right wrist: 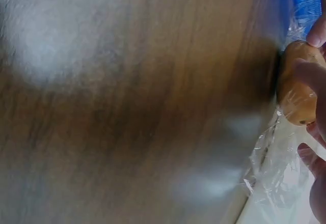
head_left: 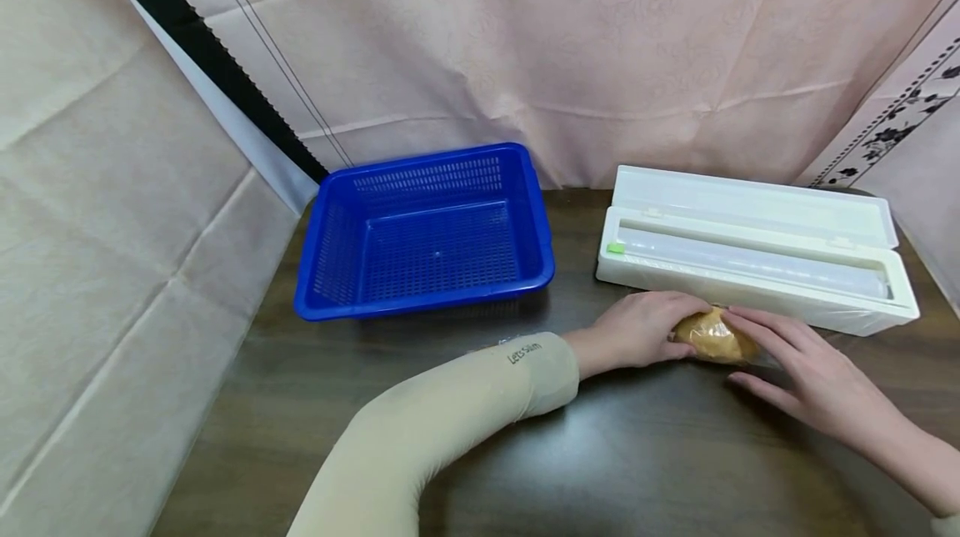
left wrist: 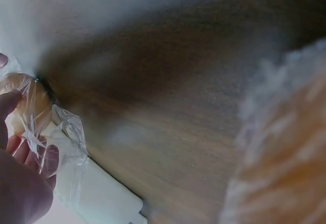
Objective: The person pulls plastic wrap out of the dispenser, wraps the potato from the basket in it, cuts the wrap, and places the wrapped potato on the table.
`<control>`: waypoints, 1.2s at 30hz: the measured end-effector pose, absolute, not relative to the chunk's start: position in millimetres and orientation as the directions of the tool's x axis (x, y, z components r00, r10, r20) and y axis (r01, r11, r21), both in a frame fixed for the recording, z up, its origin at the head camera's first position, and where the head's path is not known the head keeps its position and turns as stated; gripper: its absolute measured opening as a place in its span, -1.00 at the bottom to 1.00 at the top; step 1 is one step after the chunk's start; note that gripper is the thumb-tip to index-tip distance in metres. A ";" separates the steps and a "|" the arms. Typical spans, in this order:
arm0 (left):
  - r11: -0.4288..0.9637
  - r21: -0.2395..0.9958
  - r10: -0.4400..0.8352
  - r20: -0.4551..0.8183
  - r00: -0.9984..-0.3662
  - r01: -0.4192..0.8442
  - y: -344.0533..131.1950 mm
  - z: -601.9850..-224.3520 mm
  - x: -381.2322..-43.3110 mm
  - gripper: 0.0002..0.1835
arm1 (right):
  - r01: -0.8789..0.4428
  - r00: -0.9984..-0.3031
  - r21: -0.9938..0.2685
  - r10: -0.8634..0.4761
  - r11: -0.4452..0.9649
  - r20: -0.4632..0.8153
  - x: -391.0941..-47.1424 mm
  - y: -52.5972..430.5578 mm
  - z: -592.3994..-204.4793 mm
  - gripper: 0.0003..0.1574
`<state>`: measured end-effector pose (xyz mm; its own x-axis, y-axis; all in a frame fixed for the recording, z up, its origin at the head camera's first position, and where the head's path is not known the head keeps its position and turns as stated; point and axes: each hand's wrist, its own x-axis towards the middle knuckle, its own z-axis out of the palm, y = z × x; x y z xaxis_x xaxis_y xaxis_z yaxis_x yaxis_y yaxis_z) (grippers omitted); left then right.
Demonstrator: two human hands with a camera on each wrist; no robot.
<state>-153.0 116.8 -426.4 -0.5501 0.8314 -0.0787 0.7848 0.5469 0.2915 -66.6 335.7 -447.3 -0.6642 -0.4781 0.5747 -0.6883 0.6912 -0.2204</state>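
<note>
A golden-brown oval potato (head_left: 716, 335) under clear, wrinkled plastic film (right wrist: 280, 173) lies on the dark table, close in front of a long white box (head_left: 750, 291). My left hand (head_left: 637, 328) grips its left end, fingers over the back and thumb at the front. Extended fingers of my right hand (head_left: 813, 370) touch the potato's right end from above, while the thumb stands apart from it. In the left wrist view, film stretches across the potato and fingers (left wrist: 48, 160). Much of the potato (right wrist: 294, 99) shows in the right wrist view, partly covered by fingers.
The box's lid (head_left: 757, 203) is raised at the back, and a clear film roll (head_left: 750, 260) with a green tab (head_left: 616, 248) lies inside. A blue plastic basket (head_left: 423, 309) stands to the left. Pale cloth (head_left: 487, 45) hangs behind the table (head_left: 637, 462).
</note>
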 end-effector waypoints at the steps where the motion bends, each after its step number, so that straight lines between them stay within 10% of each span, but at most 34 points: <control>1: 0.549 0.294 0.830 -0.080 -0.552 0.782 116.9 -426.1 -153.4 -0.37 | -0.693 -0.657 -0.221 -0.476 0.686 0.584 -67.8 335.8 -449.2 -0.12; 36: 0.560 0.206 0.823 -0.031 -0.567 0.802 117.3 -425.4 -146.9 -0.26 | -0.516 -0.835 -0.303 -0.390 0.801 0.389 -78.8 340.4 -438.5 0.04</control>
<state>-146.9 117.3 -425.4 -0.5668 0.8232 -0.0314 0.8023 0.5603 0.2059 -78.8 340.4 -438.5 -0.8348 -0.3899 0.3887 -0.5155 0.8014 -0.3032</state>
